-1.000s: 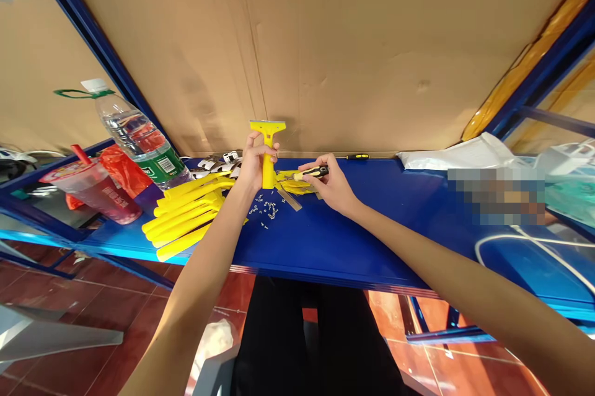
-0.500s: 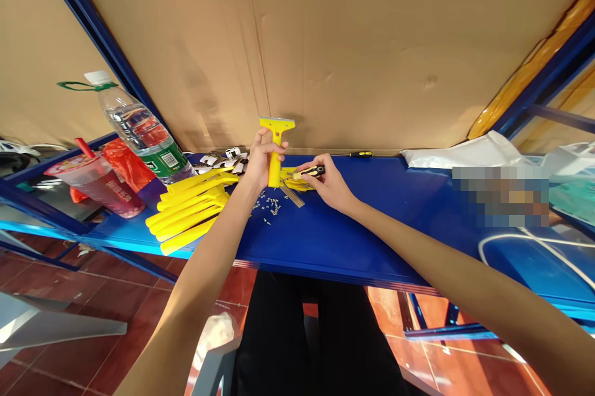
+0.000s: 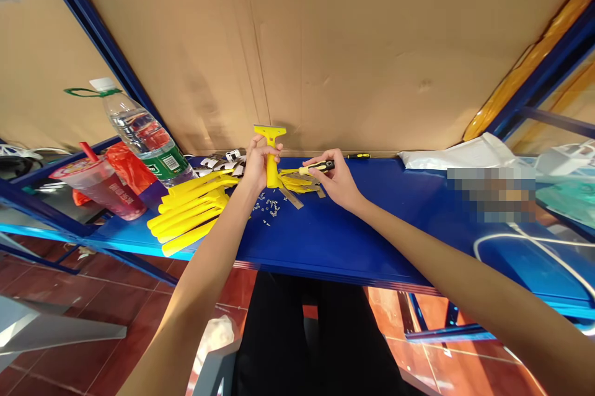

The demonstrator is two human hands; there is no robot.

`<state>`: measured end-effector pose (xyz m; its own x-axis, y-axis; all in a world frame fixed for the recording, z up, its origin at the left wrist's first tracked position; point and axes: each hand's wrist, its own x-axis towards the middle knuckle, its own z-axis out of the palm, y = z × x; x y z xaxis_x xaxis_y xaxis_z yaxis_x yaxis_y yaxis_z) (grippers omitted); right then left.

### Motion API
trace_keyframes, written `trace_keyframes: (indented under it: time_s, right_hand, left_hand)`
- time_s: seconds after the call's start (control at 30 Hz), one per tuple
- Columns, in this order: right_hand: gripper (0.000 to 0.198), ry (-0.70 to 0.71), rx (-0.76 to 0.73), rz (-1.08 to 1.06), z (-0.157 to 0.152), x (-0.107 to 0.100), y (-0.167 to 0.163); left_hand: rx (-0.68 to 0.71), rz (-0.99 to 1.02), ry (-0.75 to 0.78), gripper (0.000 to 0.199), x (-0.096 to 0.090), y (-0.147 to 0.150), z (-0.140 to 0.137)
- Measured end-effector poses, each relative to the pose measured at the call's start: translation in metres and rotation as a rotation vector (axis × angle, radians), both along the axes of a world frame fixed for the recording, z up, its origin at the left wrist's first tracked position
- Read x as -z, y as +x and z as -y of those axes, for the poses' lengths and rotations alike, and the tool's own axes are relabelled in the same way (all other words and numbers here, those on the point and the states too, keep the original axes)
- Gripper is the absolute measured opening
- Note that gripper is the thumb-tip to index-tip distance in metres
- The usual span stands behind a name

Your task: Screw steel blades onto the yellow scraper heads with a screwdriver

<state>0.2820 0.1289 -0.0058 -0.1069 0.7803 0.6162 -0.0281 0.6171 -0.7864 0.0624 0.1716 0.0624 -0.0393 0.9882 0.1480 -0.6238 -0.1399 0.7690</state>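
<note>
Yellow scraper (image 3: 272, 171) being held over a blue table (image 3: 325, 241) in my left hand (image 3: 257, 163).
I am gripping its handle, its T-shaped head pointing away, while my right hand (image 3: 341, 176), apart from the left, is clasping a yellow-and-black screwdriver (image 3: 310, 169). Small metal pieces (image 3: 274, 205) are lying scattered nearby, and yellow plastic handles (image 3: 190, 219) are lying beside my left forearm (image 3: 216, 241).

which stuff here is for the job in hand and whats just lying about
Likely part of the job:
yellow scraper in the left hand
screwdriver in the right hand
yellow handles
small metal bits
flat metal strip

Likely just lying about:
water bottle
drink cup
red bag
white package
</note>
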Motion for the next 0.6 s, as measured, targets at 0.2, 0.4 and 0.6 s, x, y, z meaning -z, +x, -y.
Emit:
trace_keyframes:
  time_s: [0.2,0.4,0.6]
  right_hand:
    - [0.054,0.059,0.113,-0.070,-0.008,-0.012,0.020]
    - [0.054,0.137,0.253,-0.138,-0.017,-0.027,0.041]
    - [0.054,0.177,0.321,-0.203,-0.018,-0.044,0.057]
  left_hand:
    - [-0.073,0.013,-0.078,0.067,0.008,0.002,-0.005]
    - [0.035,-0.063,-0.130,0.063,0.015,0.010,-0.001]
    - [0.180,-0.130,-0.189,0.065,0.023,0.030,0.013]
